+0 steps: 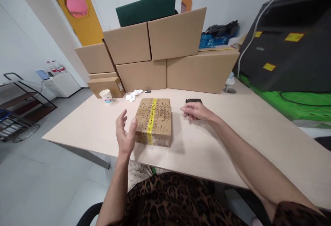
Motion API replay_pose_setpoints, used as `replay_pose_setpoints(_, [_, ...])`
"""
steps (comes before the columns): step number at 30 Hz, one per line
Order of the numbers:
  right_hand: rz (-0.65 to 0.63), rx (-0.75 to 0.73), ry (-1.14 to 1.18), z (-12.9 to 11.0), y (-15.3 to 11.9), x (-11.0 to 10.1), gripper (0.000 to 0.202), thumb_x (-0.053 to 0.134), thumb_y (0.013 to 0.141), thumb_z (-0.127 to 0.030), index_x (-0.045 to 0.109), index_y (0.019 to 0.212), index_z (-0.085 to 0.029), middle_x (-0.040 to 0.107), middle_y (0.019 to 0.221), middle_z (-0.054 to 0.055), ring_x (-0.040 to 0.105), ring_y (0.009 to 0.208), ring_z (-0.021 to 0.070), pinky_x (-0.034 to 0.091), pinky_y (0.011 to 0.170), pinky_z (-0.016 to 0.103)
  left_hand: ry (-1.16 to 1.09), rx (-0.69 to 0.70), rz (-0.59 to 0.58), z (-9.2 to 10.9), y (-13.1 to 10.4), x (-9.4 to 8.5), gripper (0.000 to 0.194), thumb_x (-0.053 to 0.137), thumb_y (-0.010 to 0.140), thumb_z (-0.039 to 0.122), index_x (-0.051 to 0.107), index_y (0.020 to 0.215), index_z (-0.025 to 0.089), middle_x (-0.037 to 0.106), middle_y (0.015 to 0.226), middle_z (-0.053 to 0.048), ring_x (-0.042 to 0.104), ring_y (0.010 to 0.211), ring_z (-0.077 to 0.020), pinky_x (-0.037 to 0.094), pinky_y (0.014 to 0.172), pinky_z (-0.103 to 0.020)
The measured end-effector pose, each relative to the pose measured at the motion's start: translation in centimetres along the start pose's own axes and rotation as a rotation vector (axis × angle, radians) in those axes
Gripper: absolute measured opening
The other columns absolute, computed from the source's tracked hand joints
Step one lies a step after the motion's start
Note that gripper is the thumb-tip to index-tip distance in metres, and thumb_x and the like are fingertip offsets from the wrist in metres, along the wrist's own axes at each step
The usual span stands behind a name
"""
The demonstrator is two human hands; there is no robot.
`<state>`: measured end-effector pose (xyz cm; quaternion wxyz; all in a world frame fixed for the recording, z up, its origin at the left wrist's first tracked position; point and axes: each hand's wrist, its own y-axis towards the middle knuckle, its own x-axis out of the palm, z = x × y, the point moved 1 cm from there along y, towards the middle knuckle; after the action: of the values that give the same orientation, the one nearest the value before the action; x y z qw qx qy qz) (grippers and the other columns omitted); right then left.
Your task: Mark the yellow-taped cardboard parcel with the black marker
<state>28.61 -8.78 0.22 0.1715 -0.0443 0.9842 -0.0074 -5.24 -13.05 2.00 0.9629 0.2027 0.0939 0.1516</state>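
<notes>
1. Fingers (121, 116) of the left hand (126, 140) stand apart and loosely curved, the thumb spread away from them, gripping nothing.
2. Just to their right, the taped cardboard box (160, 122) lies flat on the table (207, 150) – the thumb overlaps its left side in this view, and contact cannot be told.
3. Its yellow tape (152, 116) runs from the near side to the far side; which side is longer is hard to judge.
4. Of the two, the left hand is nearer to it.
5. The right hand (198, 111) is farther off, its fingers bent in front of a black object (193, 100) – whether they hold anything cannot be told; the box lies to their left
</notes>
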Motion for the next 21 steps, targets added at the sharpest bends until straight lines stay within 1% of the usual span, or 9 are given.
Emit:
replay_pose_setpoints(1, [0.111, -0.017, -0.117, 0.0, 0.1, -0.8, 0.027, 0.066, 0.089, -0.044, 0.068, 0.087, -0.018, 0.074, 0.077, 0.007, 0.057, 0.048, 0.0122, 0.041, 0.045, 0.026, 0.045, 0.014, -0.026, 0.2, -0.6, 0.1, 0.062, 0.077, 0.085, 0.053, 0.061, 0.14, 0.029, 0.055, 0.152, -0.011, 0.055, 0.136, -0.0339, 0.044, 0.116, -0.049])
replay_pose_setpoints(3, [0.221, -0.047, -0.479, 0.0, 0.4, -2.0, 0.023, 0.053, 0.097, -0.035, 0.068, 0.093, -0.018, 0.076, 0.085, 0.009, 0.065, 0.061, 0.0168, 0.047, 0.055, 0.028, 0.082, -0.001, -0.105, 0.1, -1.0, 0.6, 0.057, 0.079, 0.083, 0.049, 0.066, 0.134, 0.026, 0.061, 0.142, -0.012, 0.059, 0.131, -0.0337, 0.046, 0.115, -0.05])
replay_pose_setpoints(5, [0.213, -0.078, -0.83, 0.0, 0.7, -2.4, 0.027, 0.045, 0.1, -0.028, 0.07, 0.099, -0.018, 0.078, 0.096, 0.012, 0.071, 0.08, 0.0227, 0.05, 0.066, 0.031, 0.064, -0.024, -0.155, -0.5, -0.6, 1.2, 0.049, 0.079, 0.083, 0.046, 0.071, 0.125, 0.023, 0.066, 0.134, -0.012, 0.06, 0.129, -0.0331, 0.044, 0.117, -0.049])
replay_pose_setpoints(7, [0.157, -0.121, -1.021, 0.0, 1.0, -2.3, 0.028, 0.044, 0.101, -0.025, 0.071, 0.103, -0.017, 0.077, 0.108, 0.015, 0.071, 0.096, 0.027, 0.049, 0.075, 0.033, -0.009, -0.045, -0.199, -1.2, 0.7, 1.8, 0.047, 0.076, 0.085, 0.044, 0.07, 0.126, 0.022, 0.065, 0.135, -0.012, 0.061, 0.13, -0.0316, 0.043, 0.117, -0.047])
replay_pose_setpoints(9, [0.095, -0.169, -1.06, 0.0, 1.5, -1.9, 0.024, 0.049, 0.099, -0.018, 0.072, 0.104, -0.017, 0.074, 0.117, 0.017, 0.068, 0.108, 0.0287, 0.048, 0.081, 0.034, -0.105, -0.066, -0.274, -1.8, 2.3, 2.5, 0.049, 0.075, 0.086, 0.042, 0.068, 0.131, 0.023, 0.065, 0.138, -0.012, 0.062, 0.128, -0.0298, 0.045, 0.116, -0.045])
replay_pose_setpoints(12, [-0.037, -0.265, -1.195, 0.2, 2.4, -1.6, 0.026, 0.053, 0.093, -0.006, 0.073, 0.105, -0.016, 0.071, 0.121, 0.018, 0.064, 0.116, 0.0292, 0.046, 0.085, 0.033, -0.178, -0.115, -0.363, -2.0, 5.0, 3.6, 0.04, 0.078, 0.083, 0.035, 0.073, 0.121, 0.02, 0.07, 0.129, -0.012, 0.065, 0.123, -0.0289, 0.045, 0.114, -0.042])
replay_pose_setpoints(15, [-0.194, -0.369, -1.407, 0.4, 3.3, -1.6, 0.03, 0.049, 0.093, -0.003, 0.075, 0.101, -0.014, 0.073, 0.112, 0.019, 0.065, 0.108, 0.03, 0.044, 0.076, 0.034, -0.125, -0.06, -0.283, -1.7, 6.5, 4.4, 0.034, 0.08, 0.082, 0.033, 0.075, 0.113, 0.021, 0.067, 0.13, -0.013, 0.061, 0.127, -0.0309, 0.045, 0.114, -0.045])
replay_pose_setpoints(18, [-0.265, -0.417, -1.454, 0.6, 4.1, -1.8, 0.03, 0.049, 0.093, -0.003, 0.076, 0.092, -0.015, 0.075, 0.102, 0.019, 0.067, 0.099, 0.0285, 0.041, 0.071, 0.034, 0.008, 0.109, -0.197, -0.8, 5.7, 4.7, 0.039, 0.081, 0.081, 0.039, 0.074, 0.117, 0.024, 0.057, 0.142, -0.014, 0.046, 0.145, -0.0349, 0.033, 0.124, -0.051])
replay_pose_setpoints(21, [-0.306, -0.453, -1.452, 0.7, 4.5, -1.9, 0.03, 0.05, 0.094, -0.004, 0.076, 0.089, -0.016, 0.076, 0.101, 0.018, 0.067, 0.096, 0.0269, 0.041, 0.072, 0.035, 0.153, 0.181, -0.252, 0.2, 3.1, 5.0, 0.06, 0.086, 0.074, 0.049, 0.071, 0.127, 0.026, 0.047, 0.155, -0.015, 0.034, 0.152, -0.0437, 0.016, 0.127, -0.063])
